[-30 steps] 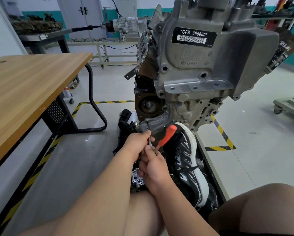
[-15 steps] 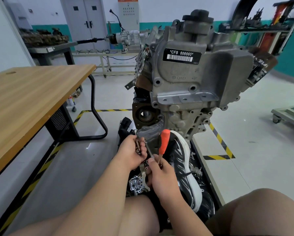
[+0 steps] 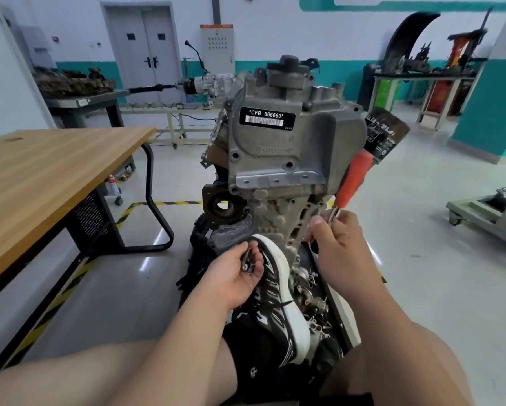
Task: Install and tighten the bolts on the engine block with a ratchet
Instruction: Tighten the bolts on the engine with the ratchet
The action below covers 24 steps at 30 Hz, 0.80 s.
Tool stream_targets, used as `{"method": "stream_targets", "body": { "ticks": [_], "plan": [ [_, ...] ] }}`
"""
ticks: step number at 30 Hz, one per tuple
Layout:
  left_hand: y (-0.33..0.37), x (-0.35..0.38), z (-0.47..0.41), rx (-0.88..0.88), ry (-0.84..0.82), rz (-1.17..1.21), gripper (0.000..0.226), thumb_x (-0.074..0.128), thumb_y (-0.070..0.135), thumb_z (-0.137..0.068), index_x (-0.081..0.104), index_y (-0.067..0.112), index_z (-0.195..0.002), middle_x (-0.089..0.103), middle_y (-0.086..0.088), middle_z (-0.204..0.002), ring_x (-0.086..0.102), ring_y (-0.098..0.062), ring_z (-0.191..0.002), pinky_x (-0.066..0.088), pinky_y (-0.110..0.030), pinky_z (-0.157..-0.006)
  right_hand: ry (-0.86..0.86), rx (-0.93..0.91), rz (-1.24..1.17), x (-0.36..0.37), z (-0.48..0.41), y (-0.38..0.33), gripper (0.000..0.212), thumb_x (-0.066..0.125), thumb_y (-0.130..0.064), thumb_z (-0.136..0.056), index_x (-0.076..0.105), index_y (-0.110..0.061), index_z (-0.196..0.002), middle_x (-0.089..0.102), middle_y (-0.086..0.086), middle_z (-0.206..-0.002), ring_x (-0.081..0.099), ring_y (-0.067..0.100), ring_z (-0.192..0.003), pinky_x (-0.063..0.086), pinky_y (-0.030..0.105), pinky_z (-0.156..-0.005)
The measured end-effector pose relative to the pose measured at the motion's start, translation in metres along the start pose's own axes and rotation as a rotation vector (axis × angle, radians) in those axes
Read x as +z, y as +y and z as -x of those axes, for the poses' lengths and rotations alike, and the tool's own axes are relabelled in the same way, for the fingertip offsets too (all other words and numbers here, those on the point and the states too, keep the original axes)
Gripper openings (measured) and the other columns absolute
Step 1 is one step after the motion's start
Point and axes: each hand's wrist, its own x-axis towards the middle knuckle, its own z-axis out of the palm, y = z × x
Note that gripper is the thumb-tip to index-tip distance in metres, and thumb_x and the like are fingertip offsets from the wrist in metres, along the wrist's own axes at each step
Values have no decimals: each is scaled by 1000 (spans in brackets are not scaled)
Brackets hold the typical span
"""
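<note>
The grey engine block [image 3: 278,159] stands upright in front of me, with a black "CFB 666660" label near its top. My left hand [image 3: 240,273] is cupped low at the block's lower left, its fingers curled round several small bolts [image 3: 247,263]. My right hand [image 3: 338,244] is at the block's lower right and grips the metal end of a ratchet with an orange handle [image 3: 352,180]; the handle points up and to the right. The ratchet's head is hidden behind my fingers.
My black-and-white shoe [image 3: 278,291] rests against the foot of the engine, beside loose metal parts [image 3: 313,300] in the stand's tray. A wooden table [image 3: 41,177] stands to the left. Workbenches [image 3: 421,80] line the back wall, and a wheeled stand [image 3: 489,212] is at the right.
My right hand has moved with the ratchet from beside my left hand up to the block's lower right. My left hand stays low holding the bolts. The camera has tilted up.
</note>
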Motion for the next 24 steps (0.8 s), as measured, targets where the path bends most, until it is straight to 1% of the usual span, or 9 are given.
{"method": "stream_targets", "body": {
  "ticks": [3,6,9,12,14,17,20,22,24],
  "plan": [
    [-6,16,9,-9,-16,-47,28,46,24,-100,62,9,-83,56,2,-55,52,-9,-43,43,-16,-37,-124,-2,-51,-11,8,-14,31,47,-31,-96,61,-18,-73,60,0,-65,52,0,-48,38,15,-49],
    [-14,31,21,-31,-52,-69,31,46,32,-100,59,13,-80,51,4,-52,50,-8,-41,44,-17,-40,-328,-21,119,-15,19,-20,28,52,-30,-93,61,-18,-70,50,-9,-49,43,2,-39,34,20,-43],
    [-20,41,33,-19,-85,-11,37,46,34,-99,57,11,-73,53,2,-54,55,-11,-44,52,-22,-47,-325,-154,248,-11,27,-19,37,54,-31,-95,46,-24,-59,49,-8,-64,46,2,-46,36,15,-46],
    [-24,48,44,-21,-123,-14,35,41,29,-102,51,12,-73,55,0,-52,57,-14,-43,52,-22,-46,-269,-265,476,-6,28,-17,27,53,-30,-95,45,-23,-70,47,-6,-93,53,10,-65,35,20,-54],
    [-26,49,48,-33,-134,-34,30,40,28,-102,50,14,-77,53,1,-60,56,-13,-51,51,-22,-52,-287,-277,524,-4,26,-21,28,55,-30,-92,41,-30,-68,42,-8,-101,54,18,-71,37,28,-61],
    [-28,50,52,-41,-170,-72,20,43,26,-100,51,15,-85,45,0,-76,47,-13,-69,42,-24,-68,-367,-243,571,-1,24,-28,29,60,-30,-87,40,-33,-65,43,-4,-107,59,22,-80,44,30,-68],
    [-31,49,53,-33,-197,-114,21,43,22,-99,57,11,-87,52,-1,-78,53,-13,-69,47,-25,-62,-393,-216,682,4,19,-31,20,59,-30,-85,46,-24,-72,45,1,-100,58,24,-79,45,30,-69],
    [-33,47,52,-27,-189,-116,22,42,21,-100,61,10,-96,61,-2,-81,60,-14,-67,52,-23,-55,-373,-191,745,6,14,-32,28,57,-28,-85,40,-20,-65,39,-1,-84,48,18,-65,36,28,-60],
    [-34,45,52,-27,-181,-102,25,40,21,-101,61,9,-105,65,-5,-90,63,-16,-71,54,-25,-58,-359,-177,776,9,11,-34,34,57,-26,-84,33,-20,-61,34,-3,-72,37,12,-55,28,26,-52]
  ]
}}
